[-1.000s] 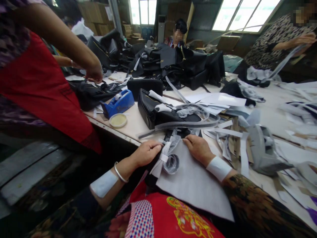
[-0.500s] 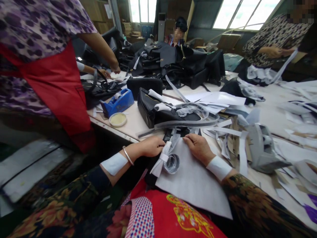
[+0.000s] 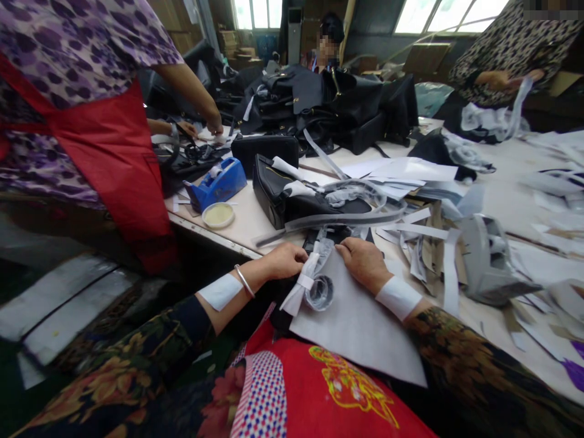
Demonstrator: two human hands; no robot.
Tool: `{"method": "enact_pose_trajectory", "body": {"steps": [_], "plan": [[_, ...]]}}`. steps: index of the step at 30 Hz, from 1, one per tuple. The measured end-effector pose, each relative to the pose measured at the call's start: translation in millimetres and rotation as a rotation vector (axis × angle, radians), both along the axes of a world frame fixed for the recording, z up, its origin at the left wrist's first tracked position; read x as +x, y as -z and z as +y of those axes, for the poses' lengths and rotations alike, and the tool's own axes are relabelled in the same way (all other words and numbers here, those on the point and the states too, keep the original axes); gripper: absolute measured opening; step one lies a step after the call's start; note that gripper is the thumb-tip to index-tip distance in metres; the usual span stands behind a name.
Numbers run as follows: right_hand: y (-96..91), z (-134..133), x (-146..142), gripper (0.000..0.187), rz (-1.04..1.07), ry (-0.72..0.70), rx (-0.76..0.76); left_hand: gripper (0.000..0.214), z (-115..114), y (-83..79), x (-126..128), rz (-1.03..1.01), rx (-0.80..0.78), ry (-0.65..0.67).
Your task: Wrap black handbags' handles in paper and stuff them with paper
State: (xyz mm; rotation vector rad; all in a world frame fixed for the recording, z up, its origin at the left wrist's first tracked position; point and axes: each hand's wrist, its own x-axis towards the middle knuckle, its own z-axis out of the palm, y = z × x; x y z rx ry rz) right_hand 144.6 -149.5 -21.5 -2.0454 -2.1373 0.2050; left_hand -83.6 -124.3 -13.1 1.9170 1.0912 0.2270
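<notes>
A white sheet [image 3: 365,328] slopes from the table edge down over my lap, on top of something black. My right hand [image 3: 365,263] pinches the sheet's upper edge, thumb and fingers closed. My left hand [image 3: 286,263] is closed beside a strap wrapped in white paper [image 3: 300,286]; what its fingertips grip is hidden. A roll of clear plastic wrapping [image 3: 320,293] around a dark part lies against the strap, on the sheet. Just beyond both hands, a black handbag [image 3: 274,194] with white-wrapped parts lies on the table, a clear plastic strip [image 3: 337,220] across its front.
A blue tape dispenser [image 3: 219,182] and a small round dish [image 3: 218,215] stand left. To the right are a grey tape dispenser [image 3: 493,261] and paper strips [image 3: 451,267]. Black bags [image 3: 314,97] pile up behind. Co-workers stand at left and right; another is at the back.
My hands have shifted very slightly, still at the strap and the sheet. The right co-worker's hands have moved with a pale strip. The camera view has tilted a little.
</notes>
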Motion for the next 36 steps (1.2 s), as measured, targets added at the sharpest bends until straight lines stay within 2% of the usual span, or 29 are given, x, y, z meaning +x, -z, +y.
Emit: {"method": "enact_pose_trajectory", "body": {"steps": [3, 6, 15, 22, 27, 32, 36], "plan": [[-2.5, 1, 1, 0.031, 0.031, 0.006, -0.001, 0.029, -5, -1.0, 2, 0.009, -0.083, -0.044], [-4.0, 4, 1, 0.031, 0.063, 0.009, -0.004, 0.033, -7, -1.2, 8, 0.029, -0.112, -0.073], [-3.8, 0, 4, 0.028, 0.102, 0.009, -0.007, 0.017, -4, -2.8, 18, 0.047, 0.104, -0.111], [-12.5, 2, 6, 0.028, 0.177, -0.007, 0.012, 0.02, -2, 2.0, 14, 0.018, 0.079, -0.117], [-17.2, 2, 6, 0.026, 0.249, -0.009, 0.039, 0.02, -1, -4.3, 17, 0.002, 0.066, -0.115], [-17.7, 2, 8, 0.027, 0.234, -0.015, 0.022, 0.012, 1, -9.8, 21, 0.009, 0.069, -0.13], [-13.3, 3, 9, 0.029, 0.179, -0.004, 0.004, 0.006, 3, -6.8, 23, 0.016, 0.017, -0.156]]}}
